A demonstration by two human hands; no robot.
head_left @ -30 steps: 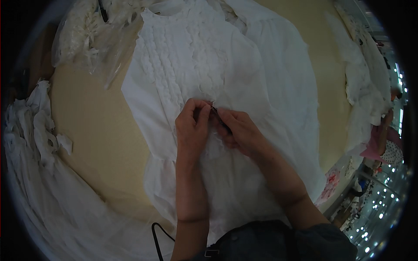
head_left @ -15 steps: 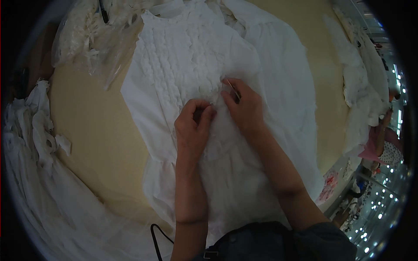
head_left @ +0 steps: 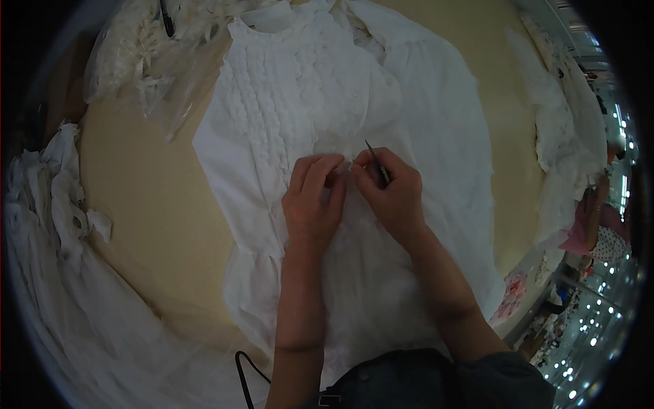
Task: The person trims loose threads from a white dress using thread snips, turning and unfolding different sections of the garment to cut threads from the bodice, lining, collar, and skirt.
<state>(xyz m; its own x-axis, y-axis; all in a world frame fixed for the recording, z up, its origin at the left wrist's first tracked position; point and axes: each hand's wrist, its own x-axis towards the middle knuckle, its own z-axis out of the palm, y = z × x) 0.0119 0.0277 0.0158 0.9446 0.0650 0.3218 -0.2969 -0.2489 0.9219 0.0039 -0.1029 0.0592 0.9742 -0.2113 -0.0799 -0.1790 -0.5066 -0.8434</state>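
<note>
On the white garment (head_left: 306, 116) — spread over the table (head_left: 157, 204) — the left hand (head_left: 313, 194) curls its fingers; whether they pinch cloth, one cannot tell. The right hand (head_left: 393, 191) grips a dark pointed tool (head_left: 375, 161) (tip best kept off fabric). Beyond: ruffles (head_left: 263, 116), plastic bag (head_left: 170, 102).

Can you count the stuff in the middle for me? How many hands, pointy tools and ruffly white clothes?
Hands: 2 (left hand, right hand)
Dark pointed tool: 1
White ruffled garment: 1
Total: 4
</note>
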